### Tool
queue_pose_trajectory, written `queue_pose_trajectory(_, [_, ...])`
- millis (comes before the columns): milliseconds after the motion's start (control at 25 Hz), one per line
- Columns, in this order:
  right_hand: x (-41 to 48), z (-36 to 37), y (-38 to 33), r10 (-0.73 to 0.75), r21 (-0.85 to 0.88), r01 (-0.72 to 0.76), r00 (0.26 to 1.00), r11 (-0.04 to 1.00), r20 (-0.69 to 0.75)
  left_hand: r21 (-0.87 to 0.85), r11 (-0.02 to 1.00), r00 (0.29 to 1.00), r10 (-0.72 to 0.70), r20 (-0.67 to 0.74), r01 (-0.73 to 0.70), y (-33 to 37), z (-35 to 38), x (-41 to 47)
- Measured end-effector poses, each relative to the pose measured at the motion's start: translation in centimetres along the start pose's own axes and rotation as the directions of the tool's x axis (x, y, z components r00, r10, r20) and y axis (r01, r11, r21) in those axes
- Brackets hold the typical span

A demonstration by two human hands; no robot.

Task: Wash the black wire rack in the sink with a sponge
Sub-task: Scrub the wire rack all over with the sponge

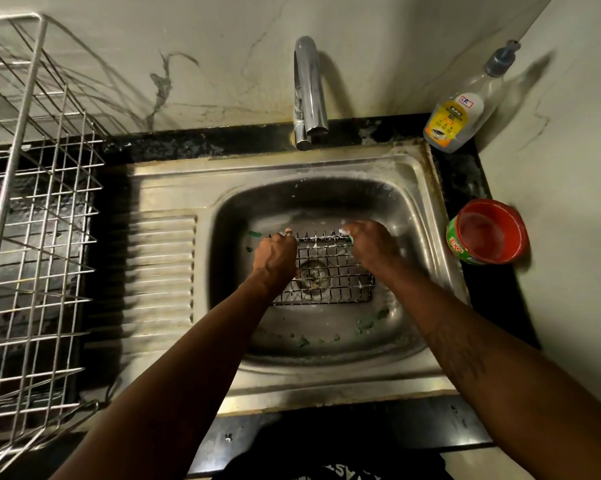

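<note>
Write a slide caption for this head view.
Left hand holds a soapy black wire rack in the sink; right hand holds a sponge against it.

left hand (276,256) grips wire rack (330,271) | right hand (371,245) holds sponge (349,236) at rack's far edge | in sink (427,206)

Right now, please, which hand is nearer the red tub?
Right. The right hand is on the rack edge facing the red tub; the left hand grips the opposite edge.

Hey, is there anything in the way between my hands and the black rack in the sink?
Nothing visible is. The left hand grips the left edge of the rack, and the right hand holds the sponge, mostly hidden under the fingers, against its far right corner.
</note>
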State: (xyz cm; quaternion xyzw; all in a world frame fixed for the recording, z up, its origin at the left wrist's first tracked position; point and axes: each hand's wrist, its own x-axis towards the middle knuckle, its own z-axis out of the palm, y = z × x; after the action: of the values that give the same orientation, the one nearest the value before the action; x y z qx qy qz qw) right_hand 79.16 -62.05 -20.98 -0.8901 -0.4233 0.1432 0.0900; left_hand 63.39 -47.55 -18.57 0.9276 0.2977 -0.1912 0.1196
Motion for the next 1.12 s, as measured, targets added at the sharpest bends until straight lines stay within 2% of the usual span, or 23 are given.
queue_pose_trajectory(120, [-1.3,1.0,0.3,-0.112,-0.042,0.111,0.993,0.993,-0.027,0.011,1.0,1.0,0.004,-0.015,-0.004,0.1,-0.1,-0.1])
queue_pose_trajectory(240, [-2.3,1.3,0.7,-0.045,0.082,0.046,0.999,0.996,-0.013,0.01,1.0,1.0,0.013,-0.02,-0.013,0.2,-0.2,-0.1])
queue_pose_trajectory(440, [-3.5,0.4,0.0,-0.093,0.036,0.092,0.996,0.995,0.016,-0.018,1.0,0.999,0.012,-0.033,-0.012,0.0,0.0,-0.3])
queue_pose_trajectory(520, [-5.5,1.6,0.4,-0.177,0.064,0.175,0.984,0.982,0.014,-0.016,1.0,0.999,0.019,-0.045,-0.02,-0.1,0.2,-0.2])
queue_pose_trajectory(600, [-7.5,2.7,1.0,-0.264,0.023,0.264,0.965,0.964,-0.003,-0.019,0.999,0.998,0.024,-0.053,-0.025,-0.2,0.3,-0.1])
queue_pose_trajectory(640, [-8.2,2.7,0.9,-0.258,0.028,0.258,0.966,0.966,-0.009,-0.024,0.999,0.998,0.022,-0.051,-0.024,-0.2,0.3,-0.2])
queue_pose_trajectory(720, [-8.2,1.3,0.4,-0.093,0.131,0.102,0.993,0.986,-0.069,-0.034,0.999,0.999,0.023,-0.044,-0.025,-0.3,0.3,-0.1])
queue_pose_trajectory(800, [-6.7,-0.5,0.3,0.142,0.179,-0.11,0.974,0.978,-0.175,-0.053,0.998,0.999,0.018,-0.026,-0.02,-0.4,0.4,-0.1])
queue_pose_trajectory(840, [-5.5,-1.3,0.7,0.209,0.151,-0.18,0.957,0.972,-0.201,-0.057,0.998,1.0,0.013,-0.02,-0.014,-0.4,0.3,-0.1])
queue_pose_trajectory(920, [-3.0,-2.1,1.7,0.264,0.102,-0.249,0.948,0.963,-0.177,-0.042,0.999,1.0,0.01,-0.014,-0.01,-0.3,0.2,-0.1])
queue_pose_trajectory(1000, [-0.9,-1.9,2.6,0.293,0.162,-0.276,0.951,0.947,-0.095,-0.034,0.999,1.0,0.009,-0.007,-0.009,-0.2,0.1,-0.1])
queue_pose_trajectory(1120, [-0.1,-0.8,2.4,0.235,0.256,-0.241,0.971,0.936,0.054,-0.031,1.0,1.0,0.005,-0.011,-0.006,-0.1,0.0,0.0])
